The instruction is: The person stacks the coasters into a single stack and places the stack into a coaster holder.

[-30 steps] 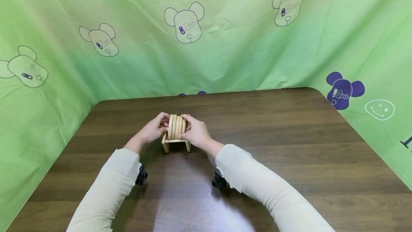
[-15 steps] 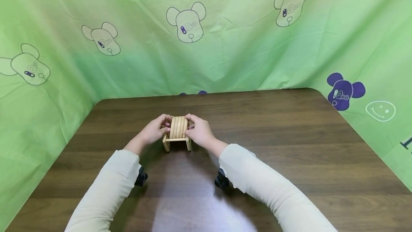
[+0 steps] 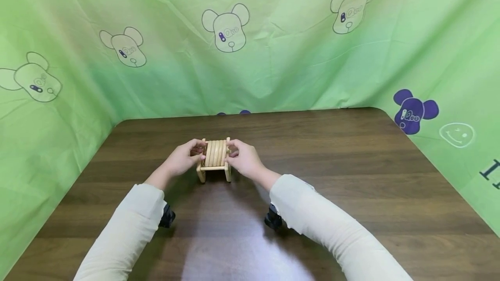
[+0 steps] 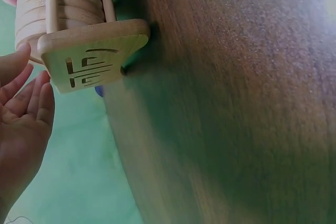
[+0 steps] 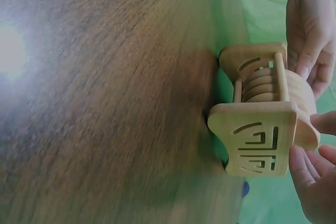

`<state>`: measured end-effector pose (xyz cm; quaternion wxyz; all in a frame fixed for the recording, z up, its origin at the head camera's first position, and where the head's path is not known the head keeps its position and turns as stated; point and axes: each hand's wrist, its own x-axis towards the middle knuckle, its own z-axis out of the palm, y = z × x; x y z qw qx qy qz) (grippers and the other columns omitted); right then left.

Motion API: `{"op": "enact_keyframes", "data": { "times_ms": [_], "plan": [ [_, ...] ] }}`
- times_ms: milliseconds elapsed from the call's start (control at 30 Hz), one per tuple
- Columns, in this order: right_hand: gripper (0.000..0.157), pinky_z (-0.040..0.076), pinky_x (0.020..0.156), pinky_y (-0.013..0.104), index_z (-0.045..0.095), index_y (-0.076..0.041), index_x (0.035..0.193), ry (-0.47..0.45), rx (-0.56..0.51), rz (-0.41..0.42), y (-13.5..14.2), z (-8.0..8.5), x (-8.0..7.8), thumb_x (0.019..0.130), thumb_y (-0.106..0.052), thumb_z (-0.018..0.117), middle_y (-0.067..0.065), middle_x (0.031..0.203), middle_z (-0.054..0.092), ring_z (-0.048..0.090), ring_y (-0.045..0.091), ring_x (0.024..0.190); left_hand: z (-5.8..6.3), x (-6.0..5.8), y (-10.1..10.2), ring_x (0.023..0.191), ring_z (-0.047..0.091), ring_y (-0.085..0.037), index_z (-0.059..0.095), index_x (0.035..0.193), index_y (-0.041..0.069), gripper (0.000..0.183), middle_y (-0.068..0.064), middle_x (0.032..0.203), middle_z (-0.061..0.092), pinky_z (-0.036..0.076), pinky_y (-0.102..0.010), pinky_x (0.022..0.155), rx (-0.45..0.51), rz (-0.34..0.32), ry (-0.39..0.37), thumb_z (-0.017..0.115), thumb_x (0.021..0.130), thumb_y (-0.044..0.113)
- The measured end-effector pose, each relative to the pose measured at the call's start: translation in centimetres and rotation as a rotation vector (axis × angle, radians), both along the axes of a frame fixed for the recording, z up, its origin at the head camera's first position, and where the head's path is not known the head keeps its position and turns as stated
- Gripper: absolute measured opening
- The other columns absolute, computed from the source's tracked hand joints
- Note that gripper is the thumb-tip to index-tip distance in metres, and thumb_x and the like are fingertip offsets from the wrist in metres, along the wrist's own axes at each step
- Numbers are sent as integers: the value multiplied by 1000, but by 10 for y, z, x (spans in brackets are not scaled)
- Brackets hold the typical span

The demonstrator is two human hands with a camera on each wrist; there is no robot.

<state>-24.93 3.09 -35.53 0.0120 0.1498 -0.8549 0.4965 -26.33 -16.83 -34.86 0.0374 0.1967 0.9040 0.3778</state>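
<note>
Several round wooden coasters [image 3: 215,153] stand on edge in a row inside a small wooden coaster holder [image 3: 212,168]. The holder's side panels have cut-out patterns, plain in both wrist views. At the row's left end my left hand [image 3: 181,158] has its thumb at the front rim of the end coaster and its fingers toward the back, by the panel. My right hand [image 3: 245,159] does likewise at the right end; in the right wrist view the end coaster's rim shows between thumb and fingers. The holder's feet are on the table.
A brown wood-grain table [image 3: 332,177] lies under everything. Green cloth [image 3: 273,64] with bear-head prints hangs behind it and along both sides. Black devices [image 3: 167,216] sit beneath the wrists, and light glares on the near tabletop.
The coasters have sunk lower into the holder and line up evenly. The hands came down with them, and the right hand has shifted slightly to the right.
</note>
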Motion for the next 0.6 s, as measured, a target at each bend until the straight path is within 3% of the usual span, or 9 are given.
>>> {"op": "enact_keyframes", "data": {
  "times_ms": [267, 433, 600],
  "plan": [
    [35, 46, 68, 27, 56, -1, 108, 5, 69, 9, 14, 1, 1, 75, -8, 65, 14, 108, 57, 58, 21, 86, -1, 2, -1, 99, 51, -29, 47, 113, -3, 34, -19, 106, 55, 40, -39, 82, -10, 29, 15, 55, 85, 14],
    [33, 45, 74, 31, 56, 0, 107, 30, 123, -1, 27, 4, 2, 76, -12, 63, 15, 104, 59, 58, 22, 87, 7, 5, 3, 108, 45, -31, 43, 120, 2, 40, -19, 117, 48, 37, -43, 85, -42, 43, 20, 52, 87, 24],
    [42, 41, 82, 36, 52, -1, 116, 25, 203, -5, 44, 3, 1, 80, -21, 60, 14, 114, 54, 53, 26, 98, 13, 4, 8, 115, 35, -33, 38, 127, 4, 46, -18, 127, 39, 30, -46, 90, -96, 39, 37, 49, 88, 27]
  ]
}}
